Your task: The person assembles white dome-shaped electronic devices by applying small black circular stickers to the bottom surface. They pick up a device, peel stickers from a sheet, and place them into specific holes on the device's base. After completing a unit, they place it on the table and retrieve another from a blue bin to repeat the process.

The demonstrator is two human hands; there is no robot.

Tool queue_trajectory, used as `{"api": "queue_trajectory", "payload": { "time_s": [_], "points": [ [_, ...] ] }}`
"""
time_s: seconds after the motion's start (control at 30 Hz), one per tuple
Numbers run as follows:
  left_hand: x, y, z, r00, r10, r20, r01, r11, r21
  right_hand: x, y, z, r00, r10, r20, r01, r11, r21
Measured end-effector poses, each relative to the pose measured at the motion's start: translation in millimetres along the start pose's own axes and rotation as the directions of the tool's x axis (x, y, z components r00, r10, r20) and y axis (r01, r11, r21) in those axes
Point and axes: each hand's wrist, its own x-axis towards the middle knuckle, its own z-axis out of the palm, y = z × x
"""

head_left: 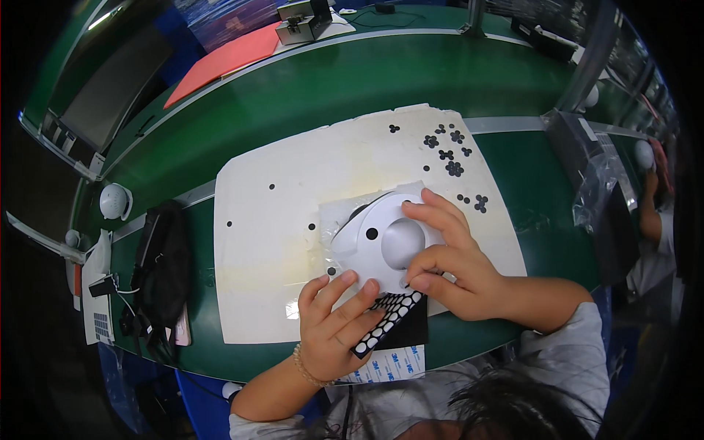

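A white, rounded plastic part (353, 246) with a large silvery domed circle (403, 244) lies before me, a round black pad (372, 234) on its face. My left hand (334, 330) is curled over a black sheet with rows of white dots (394, 317), its fingertips by the part's near edge. At the part's lower right, the thumb and a finger of my right hand (462, 271) pinch together; whatever is between them is too small to name. Another right finger reaches the part's upper rim. Clear plastic film (334, 213) shows under the part.
Under the work lies a pale board (271, 279) on a green table (213, 293), with several clustered black pads (455, 169) at its far right. A black bag (163, 264) sits to the left. Right of the board are a dark box (579, 154) and clear plastic wrap (598, 191).
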Motion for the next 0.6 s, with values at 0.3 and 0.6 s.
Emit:
{"api": "queue_trajectory", "payload": {
  "time_s": [0.3,0.6],
  "points": [
    [2.0,3.2,0.2,0.999,-0.037,-0.027,0.037,0.999,-0.003,0.6,-1.1,1.6,1.0,-0.025,-0.009,0.024,0.997,-0.068],
    [2.7,4.8,-1.9,0.998,-0.067,-0.02,0.067,0.998,-0.015,-16.3,5.2,-0.7,0.914,-0.403,-0.04,0.275,0.691,-0.669]
  ]
}}
